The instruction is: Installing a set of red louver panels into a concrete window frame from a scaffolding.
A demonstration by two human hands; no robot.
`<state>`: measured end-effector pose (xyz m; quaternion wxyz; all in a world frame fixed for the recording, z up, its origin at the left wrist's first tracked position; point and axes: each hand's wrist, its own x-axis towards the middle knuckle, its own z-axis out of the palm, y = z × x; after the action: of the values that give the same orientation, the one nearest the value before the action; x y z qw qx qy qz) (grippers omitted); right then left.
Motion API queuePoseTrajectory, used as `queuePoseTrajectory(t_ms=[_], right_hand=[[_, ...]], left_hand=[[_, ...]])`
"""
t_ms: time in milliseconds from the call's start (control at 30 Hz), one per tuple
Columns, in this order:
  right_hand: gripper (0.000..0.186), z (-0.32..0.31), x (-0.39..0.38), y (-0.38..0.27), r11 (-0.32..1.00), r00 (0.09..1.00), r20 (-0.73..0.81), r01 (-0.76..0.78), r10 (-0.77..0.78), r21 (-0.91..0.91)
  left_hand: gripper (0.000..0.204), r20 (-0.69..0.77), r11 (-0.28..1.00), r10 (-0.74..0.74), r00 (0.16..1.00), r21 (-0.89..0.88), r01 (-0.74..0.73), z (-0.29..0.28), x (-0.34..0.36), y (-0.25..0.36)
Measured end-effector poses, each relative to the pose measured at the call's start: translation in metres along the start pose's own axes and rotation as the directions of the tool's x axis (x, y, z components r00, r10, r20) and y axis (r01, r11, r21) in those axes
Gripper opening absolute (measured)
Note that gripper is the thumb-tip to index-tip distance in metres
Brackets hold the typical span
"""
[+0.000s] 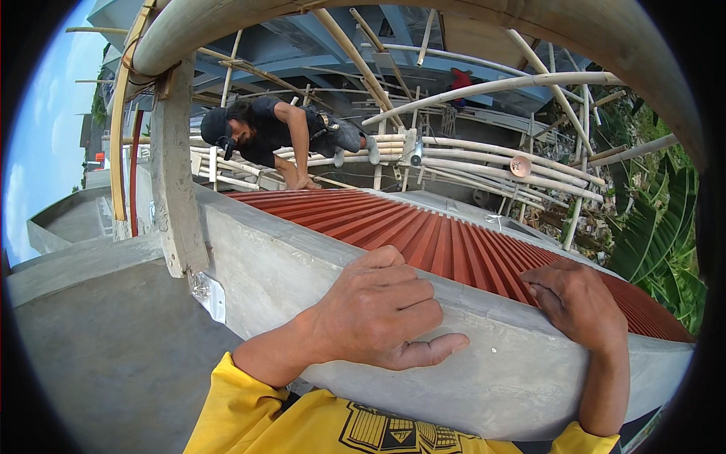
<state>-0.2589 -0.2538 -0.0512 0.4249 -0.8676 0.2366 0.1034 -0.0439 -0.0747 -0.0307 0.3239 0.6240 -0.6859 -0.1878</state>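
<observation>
At the left, a grey concrete post (175,174) stands against the concrete parapet (484,378). Past it, a co-worker in a dark cap (215,125) leans in, one hand (302,183) at the far edge of the red slats (408,231). These lie just beyond the parapet, running along it to the far right: brick-red, straight-edged narrow strips with darker grooves between. They look broad and fanned at the left and middle, finer and tightly packed rightward, where the lens bends them. The wearer's left hand (378,306) is over the parapet's near side, fingers curled, thumb stretched out; its palm is hidden, so I cannot tell whether it grasps anything. Farther right, the right hand (575,299) bends its fingers over the slats' near edge; whether it grips them cannot be told.
</observation>
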Motion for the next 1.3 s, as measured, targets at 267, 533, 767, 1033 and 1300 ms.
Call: queuePoseTrajectory(t_ms=[267, 533, 767, 1033, 1300], right_hand=[[0.017, 0.002, 0.0, 0.001, 0.999, 0.999, 0.01, -0.05, 0.049, 0.021], [0.018, 0.002, -0.003, 0.006, 0.999, 0.999, 0.019, 0.031, -0.031, -0.011], [0.016, 0.001, -0.001, 0.009, 0.999, 0.998, 0.023, 0.05, -0.05, -0.001], [0.016, 0.002, -0.002, 0.011, 1.0, 0.997, 0.068, 0.03, -0.03, -0.005], [0.016, 0.005, -0.004, 0.021, 1.0, 0.998, 0.057, 0.019, -0.018, -0.025]], left_hand=[[0.036, 0.001, 1.0, 0.014, 1.0, -0.003, -0.014, 0.002, -0.002, -0.003], [0.036, 0.073, 1.0, 0.012, 0.997, -0.02, -0.01, 0.001, -0.001, 0.0], [0.034, -0.126, 0.996, -0.01, 0.992, 0.086, 0.021, -0.021, 0.003, -0.013], [0.033, -0.44, 0.97, 0.03, 0.898, 0.23, 0.081, -0.032, -0.004, -0.022], [0.027, -0.452, 0.914, 0.062, 0.89, 0.383, 0.13, -0.039, -0.003, -0.024]])
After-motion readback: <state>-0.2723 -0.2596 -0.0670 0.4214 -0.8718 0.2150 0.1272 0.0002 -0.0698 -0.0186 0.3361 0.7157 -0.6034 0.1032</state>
